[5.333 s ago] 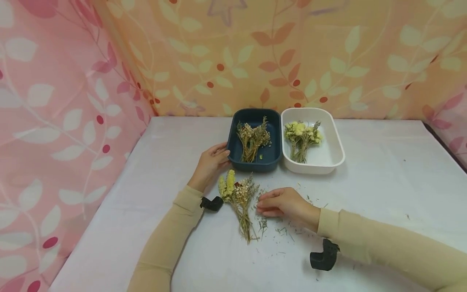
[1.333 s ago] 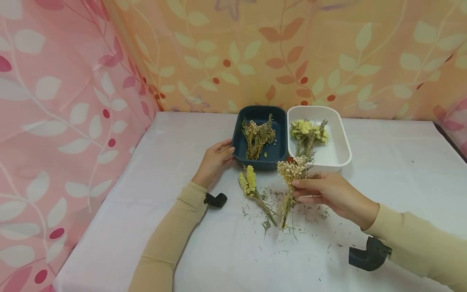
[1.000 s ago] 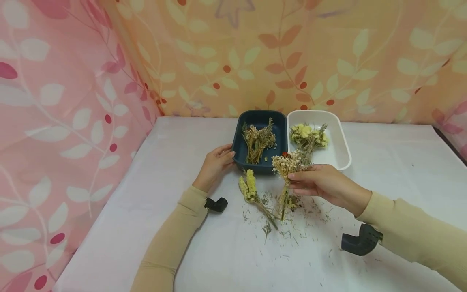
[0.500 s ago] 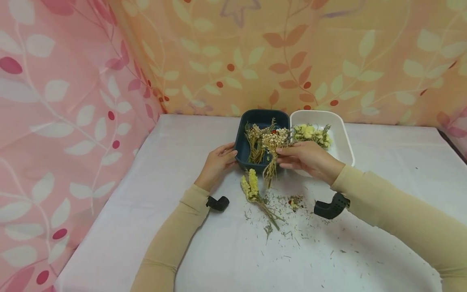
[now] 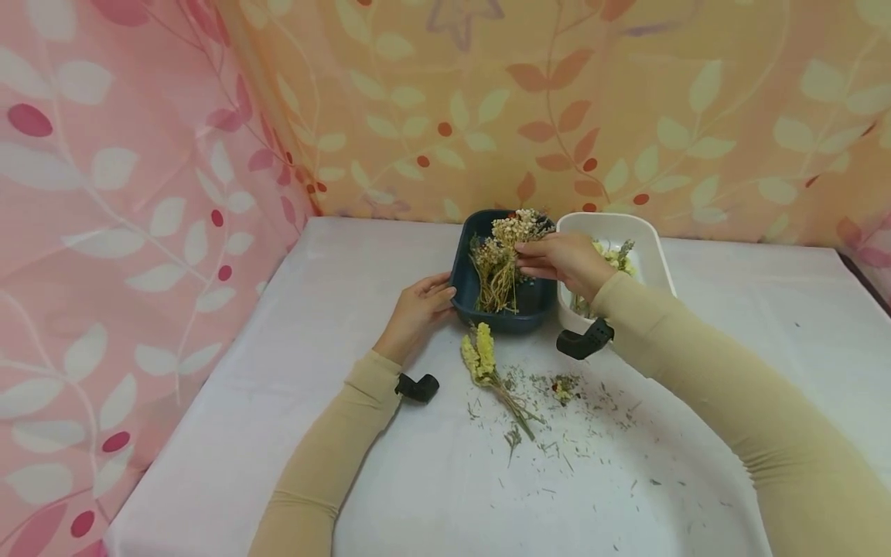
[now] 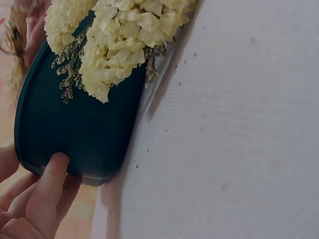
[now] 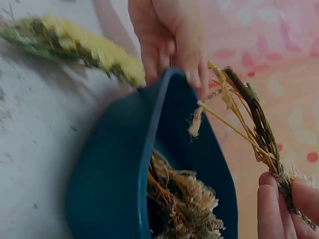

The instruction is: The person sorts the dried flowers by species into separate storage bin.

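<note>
My right hand (image 5: pixel 567 259) pinches a tied bunch of dried flowers (image 5: pixel 515 227), cream-white heads with a bit of red, over the dark blue tray (image 5: pixel 504 322). In the right wrist view, its stems (image 7: pixel 256 119) and twine show above the tray's rim. A similar dried bunch (image 7: pixel 192 199) lies inside, partly overlapped by the held one in the head view. My left hand (image 5: pixel 416 311) grips the tray's near left corner, with the thumb (image 6: pixel 49 186) on its outer wall. Just in front of the tray, a yellow dried-flower bunch (image 5: pixel 480 356) lies on the table.
A white tray (image 5: pixel 654 255) stands close on the right, holding yellow dried flowers (image 5: pixel 619 255) partly hidden by my right hand. Plant crumbs and a small yellow-and-red flower piece (image 5: pixel 562 389) lie scattered on the white cloth. A patterned curtain (image 5: pixel 390 100) hangs behind the table.
My right hand has picked up the cream-white bunch from beside the yellow one and carried it forward and left over the blue tray. My left hand keeps its hold at the corner.
</note>
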Demonstrator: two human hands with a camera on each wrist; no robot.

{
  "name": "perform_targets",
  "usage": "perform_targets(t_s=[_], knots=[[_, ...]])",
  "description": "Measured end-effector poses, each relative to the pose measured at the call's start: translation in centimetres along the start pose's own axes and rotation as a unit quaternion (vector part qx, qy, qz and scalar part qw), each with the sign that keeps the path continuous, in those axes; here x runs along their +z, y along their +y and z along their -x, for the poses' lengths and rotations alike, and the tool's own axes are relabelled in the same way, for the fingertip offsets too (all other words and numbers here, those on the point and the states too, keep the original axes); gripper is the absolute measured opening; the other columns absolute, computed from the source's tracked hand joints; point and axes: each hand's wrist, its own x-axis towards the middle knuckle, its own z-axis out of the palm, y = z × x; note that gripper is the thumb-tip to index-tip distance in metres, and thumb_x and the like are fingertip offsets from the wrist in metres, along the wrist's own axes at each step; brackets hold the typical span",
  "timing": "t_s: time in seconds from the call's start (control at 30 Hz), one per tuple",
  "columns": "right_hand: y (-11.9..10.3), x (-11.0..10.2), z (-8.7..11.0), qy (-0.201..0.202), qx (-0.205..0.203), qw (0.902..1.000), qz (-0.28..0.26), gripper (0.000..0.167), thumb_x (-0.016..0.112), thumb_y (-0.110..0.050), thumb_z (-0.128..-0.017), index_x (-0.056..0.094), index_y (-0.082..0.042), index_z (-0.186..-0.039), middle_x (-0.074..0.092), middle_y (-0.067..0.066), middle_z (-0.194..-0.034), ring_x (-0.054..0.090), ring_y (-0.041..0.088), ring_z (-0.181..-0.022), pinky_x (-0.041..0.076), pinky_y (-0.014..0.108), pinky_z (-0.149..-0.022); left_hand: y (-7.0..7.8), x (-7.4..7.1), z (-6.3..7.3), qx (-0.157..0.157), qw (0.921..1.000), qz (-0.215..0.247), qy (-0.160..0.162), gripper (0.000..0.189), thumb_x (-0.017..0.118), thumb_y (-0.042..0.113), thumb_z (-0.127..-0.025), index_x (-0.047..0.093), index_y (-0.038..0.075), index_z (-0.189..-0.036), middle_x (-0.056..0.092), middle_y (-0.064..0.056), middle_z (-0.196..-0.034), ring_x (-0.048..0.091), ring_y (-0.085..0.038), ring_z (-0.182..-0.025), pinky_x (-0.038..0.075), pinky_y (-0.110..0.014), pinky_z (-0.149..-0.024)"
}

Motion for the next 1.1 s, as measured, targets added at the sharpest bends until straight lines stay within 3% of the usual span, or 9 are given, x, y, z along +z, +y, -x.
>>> perform_targets(t_s=[0.23, 0.4, 0.57, 0.67, 0.93, 1.1], knots=[[0.8, 0.0, -2.4, 0.029, 0.020, 0.9993, -0.012, 0.017, 0.064, -0.012, -0.097, 0.066, -0.002, -0.111, 0.070, -0.003, -0.078, 0.071, 0.009, -0.073, 0.061, 0.026, -0.084, -0.5, 0.0, 0.0, 0.000, 0.9999, -0.011, -0.004, 0.045, 0.061, 0.013, -0.100, 0.053, 0.008, -0.144, 0.058, -0.016, -0.143, 0.062, -0.034, -0.124, 0.058, -0.030, -0.095], [1.7, 0.5, -3.5, 0.036, 0.015, 0.9989, -0.027, 0.010, 0.066, -0.006, -0.095, 0.069, 0.000, -0.103, 0.070, 0.000, -0.073, 0.070, 0.010, -0.067, 0.062, 0.023, -0.072, -0.5, 0.1, 0.1, 0.000, 0.9999, -0.010, -0.003, 0.045, 0.062, 0.012, -0.099, 0.053, 0.008, -0.144, 0.058, -0.016, -0.143, 0.061, -0.033, -0.126, 0.058, -0.030, -0.093], [2.2, 1.5, -3.9, 0.034, 0.010, 0.9993, 0.010, 0.033, 0.065, -0.005, -0.096, 0.061, 0.009, -0.126, 0.069, -0.002, -0.071, 0.070, 0.009, -0.064, 0.062, 0.024, -0.075, -0.3, 0.0, 0.3, -0.003, 0.9999, -0.016, 0.000, 0.046, 0.062, 0.013, -0.100, 0.052, 0.009, -0.145, 0.057, -0.016, -0.143, 0.061, -0.032, -0.125, 0.057, -0.035, -0.097], [2.4, 1.8, -4.2, 0.034, 0.018, 0.9988, 0.031, 0.039, 0.065, -0.004, -0.096, 0.057, 0.010, -0.131, 0.068, -0.002, -0.072, 0.069, 0.009, -0.064, 0.062, 0.024, -0.075, -0.2, -0.1, 0.3, -0.001, 0.9999, -0.013, -0.001, 0.046, 0.061, 0.012, -0.100, 0.052, 0.008, -0.145, 0.058, -0.017, -0.143, 0.061, -0.032, -0.126, 0.057, -0.035, -0.097], [2.7, 2.2, -4.9, 0.052, 0.033, 0.9974, 0.037, 0.038, 0.067, -0.004, -0.094, 0.060, 0.008, -0.130, 0.067, -0.001, -0.077, 0.069, 0.011, -0.066, 0.062, 0.029, -0.082, -0.2, -0.2, 0.0, 0.006, 0.9999, -0.009, 0.000, 0.046, 0.063, 0.012, -0.099, 0.053, 0.008, -0.144, 0.057, -0.016, -0.144, 0.060, -0.032, -0.126, 0.059, -0.032, -0.093], [3.0, 2.4, -4.8, 0.057, 0.017, 0.9961, 0.066, 0.036, 0.068, -0.006, -0.094, 0.063, 0.009, -0.126, 0.071, 0.003, -0.083, 0.070, 0.010, -0.067, 0.062, 0.033, -0.086, -0.2, 0.1, -0.1, 0.005, 1.0000, -0.008, 0.000, 0.046, 0.062, 0.012, -0.099, 0.053, 0.008, -0.144, 0.057, -0.016, -0.143, 0.061, -0.034, -0.125, 0.057, -0.036, -0.098]])
